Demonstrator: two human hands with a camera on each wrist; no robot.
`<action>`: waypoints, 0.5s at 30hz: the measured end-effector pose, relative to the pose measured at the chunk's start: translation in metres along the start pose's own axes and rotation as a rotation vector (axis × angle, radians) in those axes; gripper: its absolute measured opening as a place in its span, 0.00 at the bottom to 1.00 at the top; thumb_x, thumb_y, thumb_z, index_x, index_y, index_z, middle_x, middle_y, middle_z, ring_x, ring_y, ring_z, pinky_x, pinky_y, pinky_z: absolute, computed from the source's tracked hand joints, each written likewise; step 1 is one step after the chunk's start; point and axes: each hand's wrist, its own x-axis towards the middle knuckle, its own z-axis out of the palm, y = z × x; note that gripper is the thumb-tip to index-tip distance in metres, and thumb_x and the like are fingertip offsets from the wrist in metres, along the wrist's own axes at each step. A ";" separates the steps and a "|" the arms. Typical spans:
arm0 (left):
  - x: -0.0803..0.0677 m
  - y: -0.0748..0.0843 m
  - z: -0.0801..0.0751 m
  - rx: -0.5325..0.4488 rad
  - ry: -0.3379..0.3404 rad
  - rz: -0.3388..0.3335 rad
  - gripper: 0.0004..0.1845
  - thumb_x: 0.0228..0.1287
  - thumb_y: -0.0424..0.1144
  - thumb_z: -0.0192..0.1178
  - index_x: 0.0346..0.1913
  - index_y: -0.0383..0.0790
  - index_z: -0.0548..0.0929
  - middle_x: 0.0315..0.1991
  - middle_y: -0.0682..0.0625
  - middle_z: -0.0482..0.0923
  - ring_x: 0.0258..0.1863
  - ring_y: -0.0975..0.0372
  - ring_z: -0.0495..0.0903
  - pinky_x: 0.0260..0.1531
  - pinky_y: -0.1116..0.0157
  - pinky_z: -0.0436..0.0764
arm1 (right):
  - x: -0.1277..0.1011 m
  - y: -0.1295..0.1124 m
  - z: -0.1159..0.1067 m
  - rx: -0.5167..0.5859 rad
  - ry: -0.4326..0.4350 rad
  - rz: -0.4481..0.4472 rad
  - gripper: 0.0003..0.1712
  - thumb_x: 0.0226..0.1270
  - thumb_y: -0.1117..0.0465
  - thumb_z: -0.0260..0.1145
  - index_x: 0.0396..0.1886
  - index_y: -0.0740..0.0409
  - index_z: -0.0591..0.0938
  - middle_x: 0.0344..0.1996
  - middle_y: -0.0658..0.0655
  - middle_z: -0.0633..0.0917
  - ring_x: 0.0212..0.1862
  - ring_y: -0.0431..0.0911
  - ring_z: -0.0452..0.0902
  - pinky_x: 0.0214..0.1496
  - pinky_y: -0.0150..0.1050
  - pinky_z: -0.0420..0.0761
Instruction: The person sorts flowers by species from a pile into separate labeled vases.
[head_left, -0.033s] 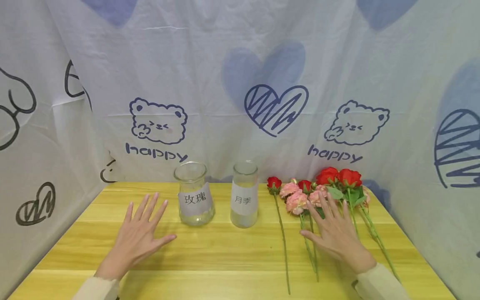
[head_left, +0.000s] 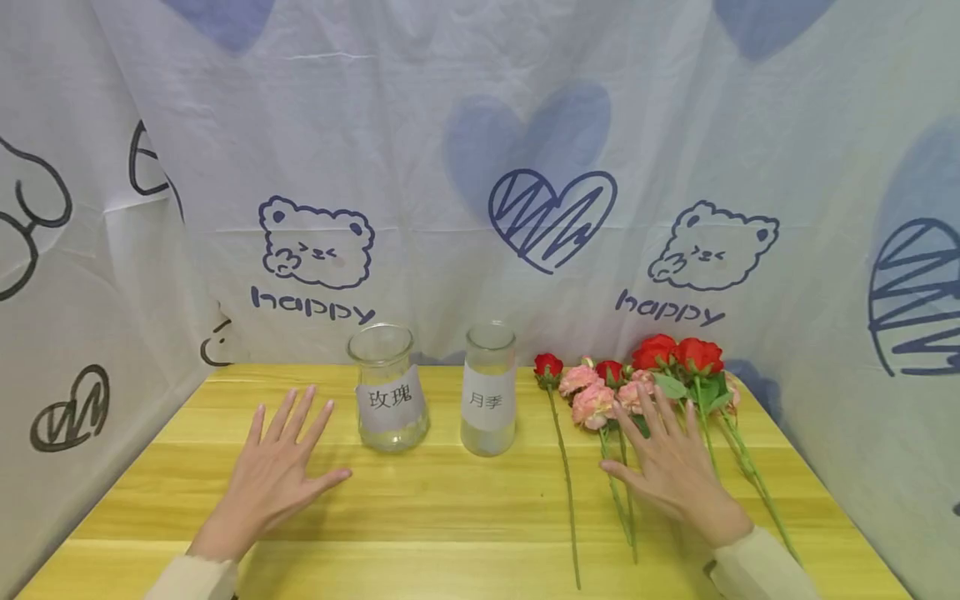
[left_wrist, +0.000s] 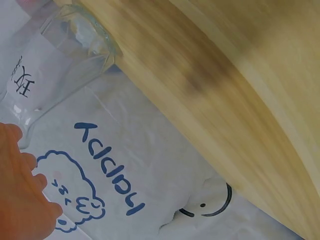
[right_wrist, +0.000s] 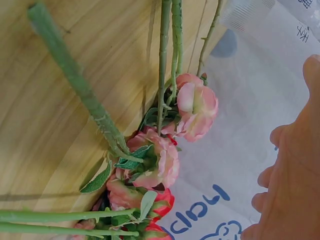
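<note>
Left hand (head_left: 273,475) flat, fingers spread, on yellow wooden table (head_left: 450,500) beside labelled wide-bodied glass jar (head_left: 387,388) | right hand (head_left: 675,471) spread, resting over green stems of pink and red flowers (head_left: 637,379) lying right of the cylindrical glass jar (head_left: 489,389)

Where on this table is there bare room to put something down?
Bare wood lies along the near edge of the table, between the left hand and the single long stem, in front of both jars. The right side is crowded: flowers lie under and around the right hand.
</note>
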 end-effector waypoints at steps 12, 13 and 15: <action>-0.002 0.006 -0.002 -0.039 -0.030 -0.012 0.47 0.62 0.69 0.49 0.70 0.34 0.65 0.74 0.35 0.48 0.71 0.41 0.49 0.70 0.45 0.34 | -0.006 0.001 -0.005 0.031 0.017 0.014 0.47 0.67 0.30 0.48 0.73 0.59 0.63 0.74 0.71 0.47 0.73 0.65 0.40 0.69 0.68 0.36; -0.002 0.008 -0.002 -0.058 -0.041 -0.022 0.46 0.63 0.68 0.50 0.71 0.33 0.64 0.74 0.35 0.47 0.71 0.40 0.49 0.70 0.44 0.34 | -0.007 0.000 -0.005 0.052 0.016 0.019 0.46 0.68 0.31 0.49 0.73 0.59 0.62 0.74 0.71 0.47 0.73 0.65 0.40 0.68 0.69 0.38; -0.001 0.013 -0.003 -0.102 -0.070 -0.048 0.45 0.65 0.64 0.51 0.72 0.33 0.60 0.75 0.34 0.44 0.71 0.39 0.49 0.69 0.43 0.36 | -0.008 -0.002 -0.004 0.096 0.012 0.026 0.44 0.69 0.33 0.50 0.73 0.59 0.62 0.73 0.71 0.48 0.73 0.66 0.40 0.68 0.70 0.40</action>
